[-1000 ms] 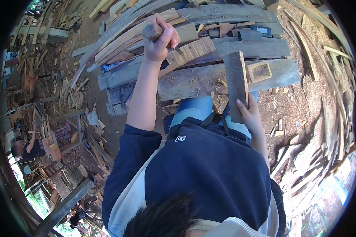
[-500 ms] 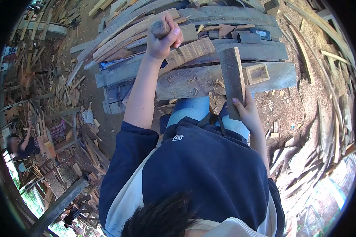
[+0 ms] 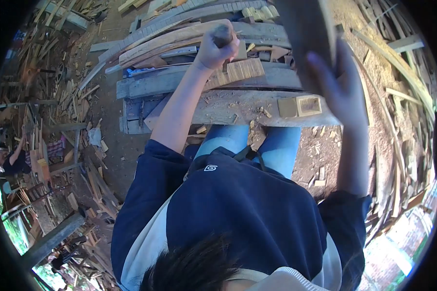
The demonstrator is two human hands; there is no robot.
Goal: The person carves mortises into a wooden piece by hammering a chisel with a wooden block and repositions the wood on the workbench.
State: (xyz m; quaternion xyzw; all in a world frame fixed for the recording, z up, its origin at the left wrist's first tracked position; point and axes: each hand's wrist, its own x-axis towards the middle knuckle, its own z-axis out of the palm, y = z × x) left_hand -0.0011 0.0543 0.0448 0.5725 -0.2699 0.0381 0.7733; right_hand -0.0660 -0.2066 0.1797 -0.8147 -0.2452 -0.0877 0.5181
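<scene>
My left hand (image 3: 218,48) is closed in a fist around an upright chisel (image 3: 222,35). Its round wooden butt shows above the fist, while the blade is mostly hidden below. Under that hand lies a pale wooden piece (image 3: 245,72) with close rows of cuts across it. On the other side, my right hand (image 3: 340,85) grips the lower end of a thick wooden bat (image 3: 306,29), raised near the camera and slightly blurred. A small block with a square hollow (image 3: 309,105) rests on the plank bench (image 3: 218,104), beside a flat square piece (image 3: 287,107).
Long curved planks (image 3: 175,43) lie behind the bench. Chips and offcuts litter the ground (image 3: 315,165). More boards (image 3: 393,63) lean at the right. Another person (image 3: 12,160) is at the far left among wood scraps.
My right hand has lifted the bat from low by my lap to high near the camera. My left hand has shifted slightly right with the chisel. The view has tilted a little.
</scene>
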